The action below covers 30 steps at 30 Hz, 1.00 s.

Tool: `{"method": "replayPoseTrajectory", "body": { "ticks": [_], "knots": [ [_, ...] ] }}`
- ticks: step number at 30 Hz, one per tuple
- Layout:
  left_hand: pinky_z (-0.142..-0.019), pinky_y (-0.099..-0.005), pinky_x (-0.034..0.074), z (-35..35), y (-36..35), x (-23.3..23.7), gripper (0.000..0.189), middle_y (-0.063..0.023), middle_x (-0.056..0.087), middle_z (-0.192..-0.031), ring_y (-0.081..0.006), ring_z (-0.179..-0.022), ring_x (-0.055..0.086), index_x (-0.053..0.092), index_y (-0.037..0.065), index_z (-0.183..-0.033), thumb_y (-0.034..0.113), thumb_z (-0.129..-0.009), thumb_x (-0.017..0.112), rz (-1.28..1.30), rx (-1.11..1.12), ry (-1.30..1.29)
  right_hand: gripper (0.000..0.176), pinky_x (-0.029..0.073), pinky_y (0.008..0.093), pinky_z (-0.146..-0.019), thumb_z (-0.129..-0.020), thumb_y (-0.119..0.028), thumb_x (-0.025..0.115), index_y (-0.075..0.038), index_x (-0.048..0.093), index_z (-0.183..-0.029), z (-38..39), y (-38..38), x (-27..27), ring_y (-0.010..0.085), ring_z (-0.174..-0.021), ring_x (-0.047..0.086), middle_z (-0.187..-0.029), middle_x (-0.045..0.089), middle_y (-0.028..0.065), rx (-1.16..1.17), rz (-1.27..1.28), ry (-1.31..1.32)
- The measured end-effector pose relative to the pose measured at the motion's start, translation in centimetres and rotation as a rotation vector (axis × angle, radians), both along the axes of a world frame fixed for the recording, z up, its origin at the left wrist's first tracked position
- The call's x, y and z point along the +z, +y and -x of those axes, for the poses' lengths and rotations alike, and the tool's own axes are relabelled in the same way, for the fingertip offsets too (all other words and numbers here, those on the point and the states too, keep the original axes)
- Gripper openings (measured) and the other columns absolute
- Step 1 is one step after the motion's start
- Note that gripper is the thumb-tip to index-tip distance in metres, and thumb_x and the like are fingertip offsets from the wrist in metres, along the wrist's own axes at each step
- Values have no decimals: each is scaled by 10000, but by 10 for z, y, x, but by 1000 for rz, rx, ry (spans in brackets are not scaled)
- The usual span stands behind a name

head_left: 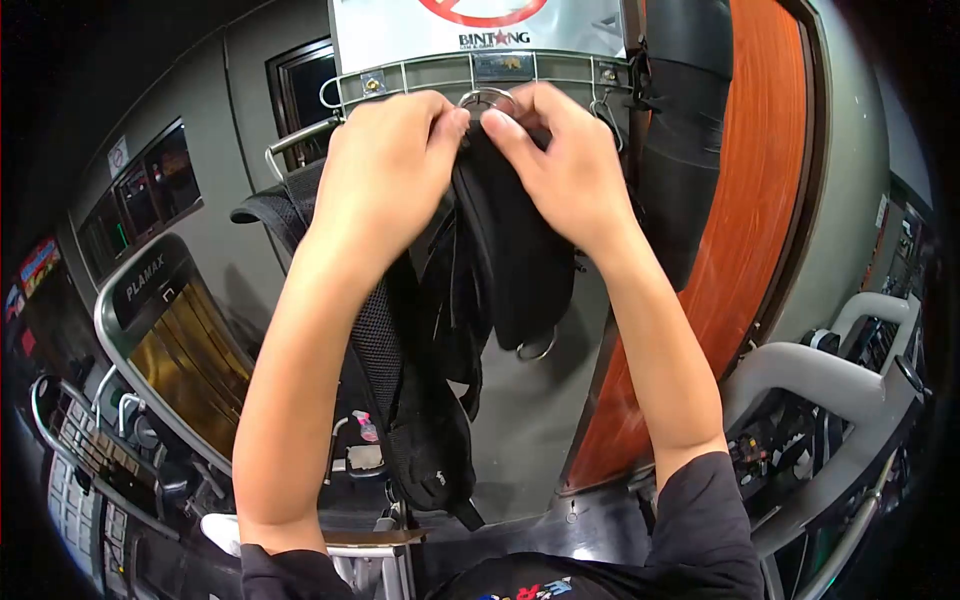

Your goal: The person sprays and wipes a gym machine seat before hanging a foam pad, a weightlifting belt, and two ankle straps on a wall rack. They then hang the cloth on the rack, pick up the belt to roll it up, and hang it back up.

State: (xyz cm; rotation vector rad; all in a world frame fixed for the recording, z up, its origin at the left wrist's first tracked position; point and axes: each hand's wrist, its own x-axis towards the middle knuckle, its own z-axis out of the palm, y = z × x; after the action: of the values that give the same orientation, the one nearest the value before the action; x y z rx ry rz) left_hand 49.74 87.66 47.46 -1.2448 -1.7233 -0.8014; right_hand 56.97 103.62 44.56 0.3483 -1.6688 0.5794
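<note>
Both of my hands are raised to a wire rack [435, 72] on the wall. My left hand [390, 150] pinches the left side of a metal ring [490, 92], thumb against fingers. On the ring's other side, my right hand [560, 150] has its thumb and curled fingers closed at the edge. Below the ring hangs a black padded strap [520, 240], with another metal ring [538, 350] at its lower end. Beside it, black mesh-lined harness straps [385, 340] hang down behind my left forearm.
A sign [400, 25] sits above the rack. Right of it are a black padded roll [685, 150] and a wood-coloured panel [745, 200]. A carabiner [605, 115] hangs at the rack's right end. Gym machines stand at both sides, including a thick grey frame [820, 375].
</note>
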Motion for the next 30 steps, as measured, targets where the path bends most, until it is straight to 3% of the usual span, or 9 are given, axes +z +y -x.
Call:
{"method": "replayPoseTrajectory", "body": {
  "ticks": [3, 7, 14, 15, 19, 22, 24, 26, 30],
  "knots": [
    [-765, -422, 522, 30, 28, 18, 272, -199, 699, -823, -356, -811, 683, 709, -2, -950, 238, -953, 583, 32, 142, 15, 315, 517, 485, -737, -912, -209, 700, -24, 544, -1114, 19, 11, 21, 419, -811, 678, -820, 685, 221, -211, -16, -92],
    [-829, -515, 514, 30, 39, 19, 261, -245, 694, -902, -433, -902, 661, 711, 23, -1037, 225, -946, 574, 69, 301, 31, 262, 521, 518, -743, -916, -190, 679, -21, 548, -1068, 25, 16, 25, 454, -843, 664, -880, 675, 230, -256, -71, -131],
    [-726, -480, 566, 10, 33, -9, 211, -216, 698, -869, -398, -823, 704, 645, 13, -1007, 202, -952, 570, 128, 374, 142, 282, 569, 480, -732, -915, -201, 684, -6, 575, -1087, 18, 19, 1, 445, -859, 673, -1039, 615, 222, -402, -189, -79],
    [-754, -507, 540, 10, 32, -10, 331, -193, 694, -919, -409, -850, 679, 622, 66, -1248, 216, -967, 535, 157, 389, 114, 282, 569, 480, -732, -915, -201, 684, -6, 575, -1087, 15, 17, 0, 445, -859, 673, -1039, 615, 222, -399, -191, -82],
    [-695, -492, 551, 7, 26, -37, 365, -167, 678, -927, -388, -805, 689, 613, 25, -1239, 233, -945, 554, 179, 458, 147, 375, 569, 446, -782, -863, -181, 724, -30, 582, -1175, 0, 4, -22, 389, -967, 650, -1151, 589, 203, -443, -238, -105],
    [-699, -486, 546, 0, 12, -70, 448, -162, 682, -908, -358, -828, 685, 568, -25, -1294, 220, -919, 596, 174, 330, 125, 589, 487, 466, -988, -794, -106, 753, -81, 547, -1346, -13, -7, -68, 422, -1160, 539, -1478, 409, 241, -349, -263, -98],
    [-749, -477, 540, -16, 4, -81, 482, -157, 686, -906, -332, -882, 682, 557, -45, -1308, 200, -898, 618, 236, 329, 35, 607, 401, 508, -1087, -784, -76, 745, -89, 548, -1358, -17, -11, -102, 462, -1292, 451, -1523, 355, 244, -292, -320, -124],
    [-887, -454, 514, -16, 0, -97, 563, -205, 690, -1079, -360, -1012, 668, 494, -73, -1355, 179, -872, 636, 166, 298, 332, 602, 343, 518, -1133, -772, -42, 734, -90, 562, -1347, -19, -22, -129, 468, -1372, 380, -1529, 352, 248, -186, -187, -146],
    [-928, -498, 516, -27, -12, -106, 728, -313, 556, -1319, -477, -1124, 595, 261, -12, -1523, 162, -913, 618, 338, -105, -230, 540, 349, 480, -1123, -785, 2, 665, -51, 572, -1315, -19, -17, -147, 421, -1384, 396, -1528, 356, 236, -119, 28, -26]
  ]
}}
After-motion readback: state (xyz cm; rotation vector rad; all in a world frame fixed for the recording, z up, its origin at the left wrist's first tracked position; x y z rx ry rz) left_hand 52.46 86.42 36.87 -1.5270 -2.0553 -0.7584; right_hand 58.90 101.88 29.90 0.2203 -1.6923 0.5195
